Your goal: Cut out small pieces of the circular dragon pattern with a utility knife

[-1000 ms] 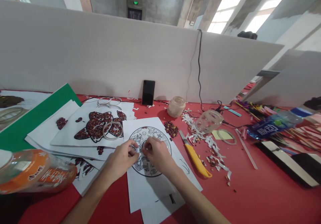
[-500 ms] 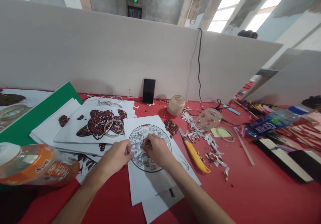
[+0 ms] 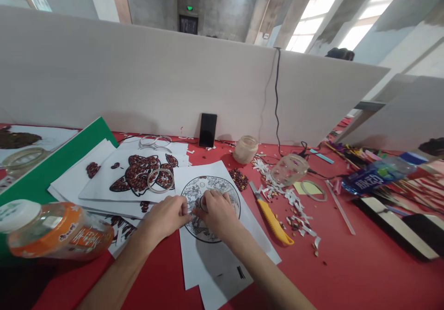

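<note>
Printed sheet point(image 3: 194, 263): thin white paper, flat above the red table point(image 3: 333, 273), directly beneath the fingers of the right hand point(image 3: 219, 213), with those of the left hand point(image 3: 168, 215) over its left edge.
Round drawing point(image 3: 194, 187): fine black line-work inside a dark circular outline, partly covered by the right hand.
Right fingers: curled down over the drawing's middle; whether they grasp anything cannot be told.
Left fingers: thumb and forefinger drawn close together at the drawing's left rim; anything between them cannot be made out.
Bean pile point(image 3: 238, 179): small, smooth, dark red and yellowish pieces heaped just beside the sheet's upper right edge.
Knife point(image 3: 272, 220): yellow handle, slim metal blade, right of the sheet.
</note>
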{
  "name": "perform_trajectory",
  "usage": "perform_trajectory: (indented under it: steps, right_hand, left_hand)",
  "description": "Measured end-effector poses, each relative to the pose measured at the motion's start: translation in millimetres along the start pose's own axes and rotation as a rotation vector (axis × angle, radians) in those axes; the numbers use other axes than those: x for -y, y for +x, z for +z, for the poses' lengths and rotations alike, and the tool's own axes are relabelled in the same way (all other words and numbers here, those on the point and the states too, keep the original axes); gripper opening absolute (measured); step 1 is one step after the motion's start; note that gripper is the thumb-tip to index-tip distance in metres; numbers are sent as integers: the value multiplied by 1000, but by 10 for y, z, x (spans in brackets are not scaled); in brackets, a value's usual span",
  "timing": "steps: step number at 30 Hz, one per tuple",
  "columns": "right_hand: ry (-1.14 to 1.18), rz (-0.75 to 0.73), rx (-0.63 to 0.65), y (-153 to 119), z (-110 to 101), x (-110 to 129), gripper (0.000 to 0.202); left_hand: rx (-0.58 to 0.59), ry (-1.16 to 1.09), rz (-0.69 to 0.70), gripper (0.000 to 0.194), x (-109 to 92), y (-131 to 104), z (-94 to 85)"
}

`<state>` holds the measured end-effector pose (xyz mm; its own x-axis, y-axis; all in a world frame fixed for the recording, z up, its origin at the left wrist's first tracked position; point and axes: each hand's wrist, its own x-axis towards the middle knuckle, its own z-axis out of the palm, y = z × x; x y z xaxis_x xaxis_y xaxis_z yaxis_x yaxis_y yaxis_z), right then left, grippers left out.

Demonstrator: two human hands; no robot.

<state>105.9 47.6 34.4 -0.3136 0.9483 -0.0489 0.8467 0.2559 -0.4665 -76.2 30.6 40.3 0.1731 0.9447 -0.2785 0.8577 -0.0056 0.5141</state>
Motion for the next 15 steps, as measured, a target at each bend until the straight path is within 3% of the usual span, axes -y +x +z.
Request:
perform_trajectory:
  steps: [4,8,15]
  right_hand:
    - [194,28,-37,5,35,-92,17]
    - [532,50,-53,77,-31,-297,6]
    - [1234,206,-161,173,-313,-771,35]
  left_hand:
    - [3,-8,12,13,39,-3,25]
    - [-4,-4,10,12,52,-16,42]
    - [-13,14,1,15,63,-40,60]
